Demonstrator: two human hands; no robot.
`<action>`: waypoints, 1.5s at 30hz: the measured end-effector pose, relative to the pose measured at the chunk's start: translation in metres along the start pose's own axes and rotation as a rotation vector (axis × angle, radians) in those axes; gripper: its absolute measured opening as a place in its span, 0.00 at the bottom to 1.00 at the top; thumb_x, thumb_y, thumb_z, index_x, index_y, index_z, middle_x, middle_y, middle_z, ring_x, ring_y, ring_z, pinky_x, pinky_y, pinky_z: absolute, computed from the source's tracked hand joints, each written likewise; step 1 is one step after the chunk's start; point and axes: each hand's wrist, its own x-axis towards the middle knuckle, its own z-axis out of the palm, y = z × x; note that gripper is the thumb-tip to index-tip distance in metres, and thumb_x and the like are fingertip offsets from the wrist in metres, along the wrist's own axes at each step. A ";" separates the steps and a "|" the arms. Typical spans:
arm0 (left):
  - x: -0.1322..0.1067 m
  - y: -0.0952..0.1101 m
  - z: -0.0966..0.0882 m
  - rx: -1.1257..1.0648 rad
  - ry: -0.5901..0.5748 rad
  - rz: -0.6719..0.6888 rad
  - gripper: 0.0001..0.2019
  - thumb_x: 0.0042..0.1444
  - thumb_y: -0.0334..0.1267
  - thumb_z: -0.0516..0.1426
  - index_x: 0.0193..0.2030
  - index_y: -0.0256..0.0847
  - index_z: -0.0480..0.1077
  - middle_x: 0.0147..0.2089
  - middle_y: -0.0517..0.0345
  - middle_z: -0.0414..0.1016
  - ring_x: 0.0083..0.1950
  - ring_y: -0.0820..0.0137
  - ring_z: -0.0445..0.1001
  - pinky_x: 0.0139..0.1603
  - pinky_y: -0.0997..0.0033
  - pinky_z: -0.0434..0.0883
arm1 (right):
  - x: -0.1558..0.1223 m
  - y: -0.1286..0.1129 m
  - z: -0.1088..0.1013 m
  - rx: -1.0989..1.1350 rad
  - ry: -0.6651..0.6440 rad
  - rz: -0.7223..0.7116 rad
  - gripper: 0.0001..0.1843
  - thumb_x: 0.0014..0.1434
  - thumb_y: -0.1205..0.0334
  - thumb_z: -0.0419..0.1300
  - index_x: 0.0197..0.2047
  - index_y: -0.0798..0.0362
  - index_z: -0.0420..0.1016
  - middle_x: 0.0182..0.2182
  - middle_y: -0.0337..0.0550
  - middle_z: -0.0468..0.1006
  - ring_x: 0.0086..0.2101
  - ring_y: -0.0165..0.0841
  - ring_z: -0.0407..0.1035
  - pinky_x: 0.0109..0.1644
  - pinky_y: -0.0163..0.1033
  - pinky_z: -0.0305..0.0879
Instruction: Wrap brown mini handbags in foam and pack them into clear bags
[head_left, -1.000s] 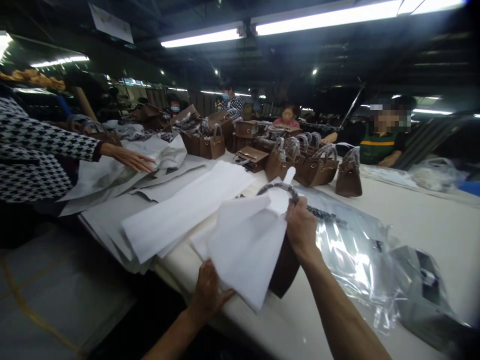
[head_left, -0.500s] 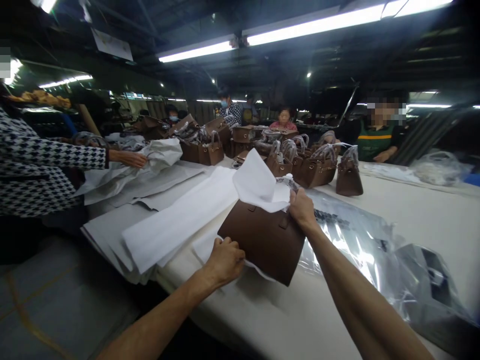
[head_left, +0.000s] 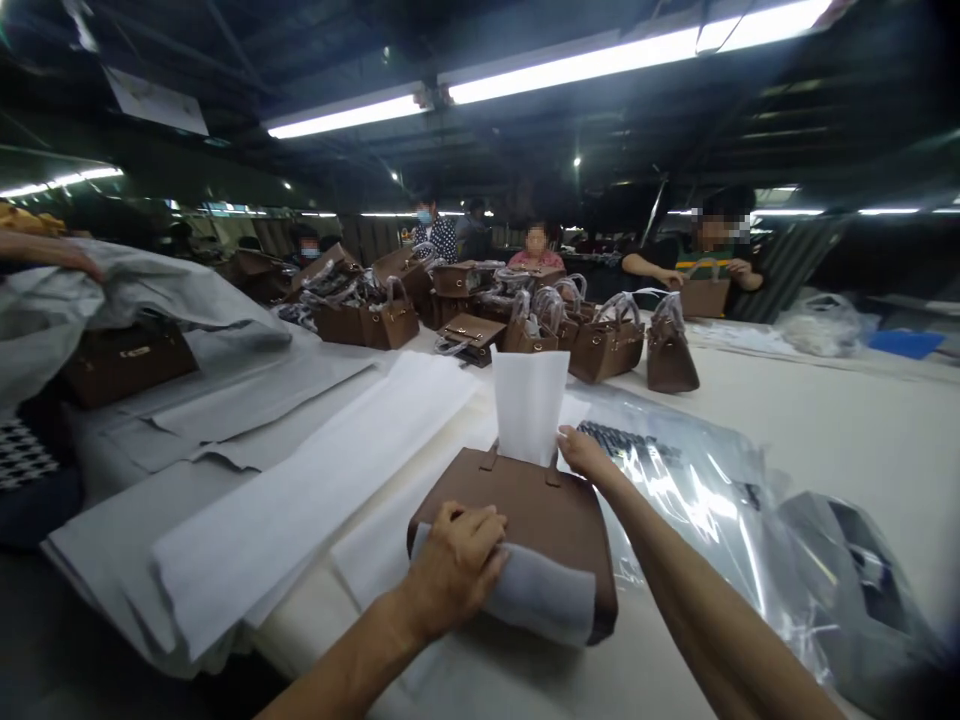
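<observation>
A brown leather handbag (head_left: pixel 525 505) lies flat on the table in front of me. My left hand (head_left: pixel 456 568) is closed on white wrapping paper (head_left: pixel 544 600) folded over the bag's near edge. My right hand (head_left: pixel 583 455) pinches the far top of the bag, where a sheet of white paper (head_left: pixel 529 403) stands up. The bag's handle is hidden behind that sheet.
Stacks of white paper (head_left: pixel 300 490) lie to the left, clear plastic bags (head_left: pixel 705 490) to the right. Several brown handbags (head_left: pixel 607 345) stand at mid-table. A person at left lifts paper over another bag (head_left: pixel 127 360). Other people sit at the table's far side.
The bag now lies flatter and closer to me. My left hand has folded paper over its near edge. The far sheet now stands upright. The person at left has lifted paper.
</observation>
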 end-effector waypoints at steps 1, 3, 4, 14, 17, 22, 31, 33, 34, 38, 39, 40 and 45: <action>0.003 -0.002 -0.001 -0.029 -0.025 -0.004 0.06 0.56 0.32 0.51 0.41 0.41 0.63 0.47 0.56 0.73 0.52 0.67 0.68 0.48 0.61 0.61 | -0.012 -0.001 -0.009 0.003 0.039 0.002 0.16 0.64 0.58 0.46 0.44 0.59 0.67 0.34 0.47 0.73 0.34 0.33 0.67 0.39 0.39 0.61; 0.004 -0.004 -0.003 -0.073 -0.055 -0.013 0.04 0.56 0.33 0.51 0.39 0.41 0.63 0.47 0.57 0.73 0.52 0.67 0.69 0.47 0.62 0.61 | -0.046 -0.006 -0.021 0.024 0.114 -0.073 0.16 0.64 0.55 0.43 0.46 0.55 0.65 0.34 0.46 0.72 0.34 0.33 0.66 0.38 0.38 0.58; 0.003 -0.004 -0.003 -0.087 -0.058 -0.019 0.03 0.57 0.33 0.51 0.38 0.41 0.63 0.46 0.57 0.73 0.52 0.67 0.69 0.47 0.63 0.60 | -0.065 -0.009 -0.023 0.067 0.141 -0.259 0.17 0.62 0.51 0.47 0.46 0.54 0.64 0.31 0.43 0.72 0.31 0.33 0.65 0.35 0.37 0.57; 0.139 -0.028 -0.047 0.221 0.159 0.020 0.20 0.56 0.48 0.51 0.51 0.39 0.62 0.59 0.47 0.61 0.62 0.59 0.55 0.62 0.47 0.47 | -0.115 -0.016 0.007 -0.031 -0.263 -0.494 0.11 0.56 0.52 0.58 0.33 0.51 0.63 0.32 0.38 0.71 0.34 0.36 0.64 0.33 0.39 0.52; 0.226 -0.032 -0.044 0.417 0.068 0.064 0.27 0.53 0.55 0.51 0.51 0.34 0.64 0.53 0.40 0.66 0.57 0.50 0.61 0.55 0.42 0.54 | -0.110 -0.017 -0.004 -0.010 -0.327 -0.418 0.12 0.55 0.51 0.58 0.35 0.50 0.64 0.34 0.39 0.72 0.35 0.37 0.65 0.34 0.39 0.53; 0.252 -0.008 -0.033 0.391 -0.224 0.254 0.14 0.59 0.45 0.48 0.29 0.38 0.66 0.24 0.60 0.68 0.26 0.73 0.68 0.29 0.75 0.62 | -0.110 -0.015 -0.006 0.014 -0.342 -0.327 0.12 0.55 0.51 0.59 0.36 0.50 0.67 0.34 0.41 0.73 0.35 0.39 0.66 0.35 0.39 0.54; 0.055 0.038 0.010 0.207 0.114 0.427 0.06 0.57 0.27 0.47 0.38 0.37 0.62 0.22 0.62 0.63 0.22 0.73 0.63 0.20 0.73 0.59 | -0.106 -0.006 0.022 0.068 -0.138 -0.399 0.08 0.54 0.63 0.57 0.24 0.54 0.70 0.23 0.41 0.73 0.27 0.34 0.66 0.28 0.39 0.49; 0.036 0.037 0.028 0.125 0.203 0.296 0.08 0.56 0.28 0.47 0.43 0.35 0.60 0.25 0.58 0.67 0.26 0.71 0.67 0.26 0.71 0.66 | -0.109 -0.002 0.015 0.045 -0.123 -0.381 0.06 0.53 0.64 0.57 0.26 0.55 0.70 0.25 0.43 0.72 0.29 0.35 0.65 0.31 0.39 0.53; 0.032 0.036 0.034 0.100 0.218 0.260 0.09 0.56 0.28 0.47 0.44 0.34 0.60 0.27 0.56 0.68 0.28 0.70 0.68 0.28 0.70 0.68 | -0.113 0.000 0.011 0.060 -0.105 -0.376 0.05 0.54 0.62 0.58 0.29 0.55 0.71 0.28 0.44 0.73 0.31 0.37 0.65 0.34 0.40 0.55; 0.026 0.030 0.039 0.066 0.228 0.274 0.09 0.55 0.28 0.48 0.44 0.35 0.61 0.28 0.56 0.67 0.28 0.71 0.67 0.28 0.71 0.67 | -0.137 0.013 -0.004 0.362 -0.028 -0.326 0.07 0.53 0.60 0.61 0.35 0.51 0.69 0.50 0.45 0.64 0.50 0.39 0.58 0.53 0.46 0.54; 0.024 0.028 0.039 0.064 0.234 0.316 0.10 0.55 0.28 0.49 0.44 0.36 0.62 0.28 0.56 0.68 0.28 0.72 0.67 0.27 0.72 0.67 | -0.144 0.015 -0.004 0.453 -0.015 -0.269 0.05 0.53 0.61 0.60 0.34 0.52 0.68 0.55 0.44 0.60 0.54 0.39 0.54 0.56 0.45 0.52; 0.023 0.026 0.038 0.070 0.243 0.358 0.11 0.55 0.28 0.49 0.45 0.36 0.63 0.28 0.56 0.68 0.29 0.72 0.67 0.28 0.72 0.67 | -0.149 0.017 -0.004 0.527 -0.003 -0.202 0.03 0.53 0.64 0.59 0.31 0.52 0.67 0.57 0.44 0.57 0.56 0.38 0.52 0.57 0.45 0.51; 0.014 0.016 0.036 0.106 0.199 0.575 0.15 0.54 0.26 0.52 0.49 0.33 0.64 0.32 0.54 0.72 0.30 0.72 0.68 0.30 0.70 0.67 | -0.156 0.018 0.005 0.685 0.043 -0.059 0.05 0.52 0.71 0.55 0.27 0.53 0.65 0.56 0.43 0.58 0.57 0.35 0.52 0.56 0.41 0.53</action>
